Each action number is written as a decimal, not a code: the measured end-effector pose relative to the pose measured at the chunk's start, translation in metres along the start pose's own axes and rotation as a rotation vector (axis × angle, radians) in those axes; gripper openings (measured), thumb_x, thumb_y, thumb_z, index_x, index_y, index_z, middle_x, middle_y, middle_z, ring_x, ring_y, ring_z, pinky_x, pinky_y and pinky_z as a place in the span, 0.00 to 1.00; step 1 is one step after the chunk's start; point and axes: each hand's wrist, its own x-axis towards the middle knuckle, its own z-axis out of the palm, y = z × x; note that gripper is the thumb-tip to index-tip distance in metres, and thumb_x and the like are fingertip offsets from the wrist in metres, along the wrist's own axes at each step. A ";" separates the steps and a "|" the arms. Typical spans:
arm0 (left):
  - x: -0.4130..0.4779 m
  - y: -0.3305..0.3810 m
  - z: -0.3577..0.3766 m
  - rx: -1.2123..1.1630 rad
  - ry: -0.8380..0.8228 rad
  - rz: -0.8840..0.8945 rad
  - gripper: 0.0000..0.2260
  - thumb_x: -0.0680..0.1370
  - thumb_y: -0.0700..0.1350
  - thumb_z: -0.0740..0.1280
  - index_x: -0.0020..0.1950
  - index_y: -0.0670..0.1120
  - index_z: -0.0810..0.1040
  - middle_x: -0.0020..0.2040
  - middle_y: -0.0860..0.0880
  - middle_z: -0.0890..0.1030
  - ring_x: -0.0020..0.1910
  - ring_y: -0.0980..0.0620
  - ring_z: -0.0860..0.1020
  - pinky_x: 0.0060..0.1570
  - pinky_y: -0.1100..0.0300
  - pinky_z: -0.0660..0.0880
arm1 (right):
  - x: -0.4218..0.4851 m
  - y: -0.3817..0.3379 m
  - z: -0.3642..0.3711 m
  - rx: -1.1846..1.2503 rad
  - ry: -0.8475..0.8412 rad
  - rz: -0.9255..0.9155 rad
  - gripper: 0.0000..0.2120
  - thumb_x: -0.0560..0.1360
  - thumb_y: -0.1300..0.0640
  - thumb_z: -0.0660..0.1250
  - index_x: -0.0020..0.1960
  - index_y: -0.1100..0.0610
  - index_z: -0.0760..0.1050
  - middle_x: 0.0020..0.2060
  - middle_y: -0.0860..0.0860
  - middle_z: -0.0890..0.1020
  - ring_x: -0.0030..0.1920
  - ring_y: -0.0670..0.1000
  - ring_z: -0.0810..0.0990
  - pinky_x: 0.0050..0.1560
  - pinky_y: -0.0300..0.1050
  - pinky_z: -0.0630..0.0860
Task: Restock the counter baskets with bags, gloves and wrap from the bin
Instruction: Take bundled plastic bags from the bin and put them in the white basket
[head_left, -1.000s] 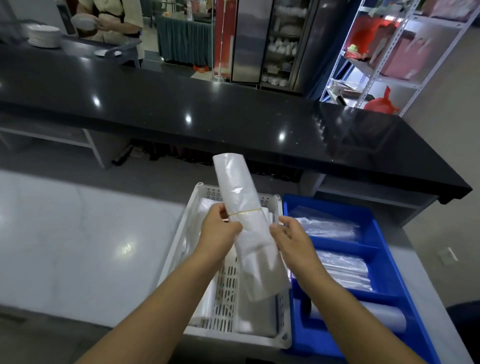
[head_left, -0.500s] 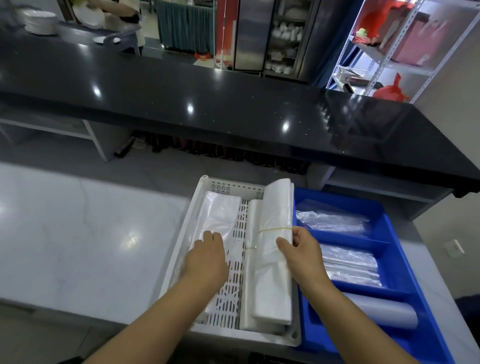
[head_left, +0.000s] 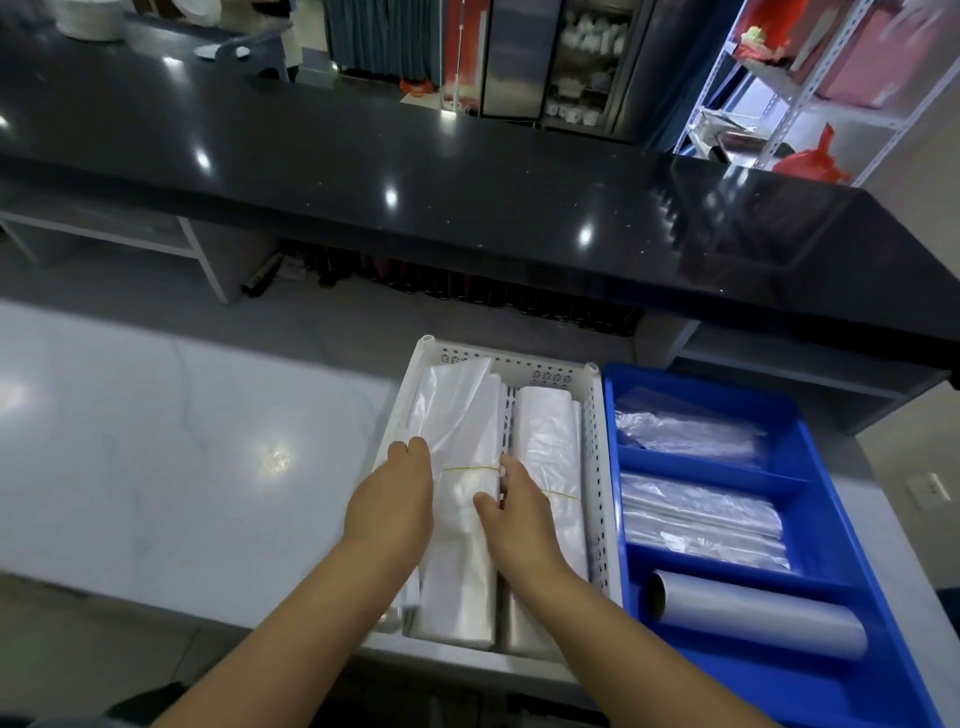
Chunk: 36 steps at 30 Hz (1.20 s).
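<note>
A white slotted basket (head_left: 519, 361) stands on the pale counter and holds two bundles of clear plastic bags side by side, each bound with a yellow rubber band. My left hand (head_left: 395, 499) lies along the left side of the left bundle (head_left: 462, 415), fingers straight. My right hand (head_left: 514, 512) rests at that bundle's right side, thumb on top of it and fingers slid into the gap beside the right bundle (head_left: 545, 431). To the right, touching the basket, is the blue bin (head_left: 675, 376).
The blue bin's far compartments hold clear plastic packs (head_left: 685, 431), and its near one a grey wrap roll (head_left: 753, 613). A raised black counter (head_left: 467, 182) runs across behind. The pale marble counter (head_left: 156, 441) stretches left of the basket. Shelving stands at the far right.
A second ago both hands held a bag bundle upright above the basket. It now lies at the basket's right side, and my right hand has shifted left to the other bundle.
</note>
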 end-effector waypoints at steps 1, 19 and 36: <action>0.000 0.000 0.001 0.006 0.003 0.003 0.08 0.76 0.37 0.60 0.53 0.45 0.64 0.49 0.47 0.71 0.36 0.46 0.75 0.30 0.57 0.64 | 0.000 0.001 0.001 -0.087 -0.001 -0.013 0.15 0.76 0.61 0.61 0.63 0.53 0.68 0.52 0.46 0.73 0.46 0.44 0.74 0.45 0.34 0.68; 0.001 0.004 -0.014 0.020 -0.008 0.032 0.11 0.74 0.33 0.59 0.52 0.45 0.65 0.50 0.46 0.70 0.32 0.47 0.67 0.30 0.56 0.64 | 0.009 0.022 -0.004 -0.939 -0.337 -0.485 0.27 0.77 0.40 0.52 0.74 0.43 0.50 0.77 0.51 0.48 0.76 0.53 0.42 0.73 0.51 0.37; -0.009 0.047 0.030 -0.195 0.037 0.468 0.11 0.79 0.44 0.56 0.59 0.45 0.73 0.58 0.47 0.76 0.54 0.48 0.72 0.52 0.56 0.70 | 0.016 0.016 -0.089 -0.177 0.297 -0.169 0.12 0.77 0.62 0.61 0.57 0.51 0.75 0.53 0.43 0.74 0.59 0.48 0.73 0.58 0.43 0.73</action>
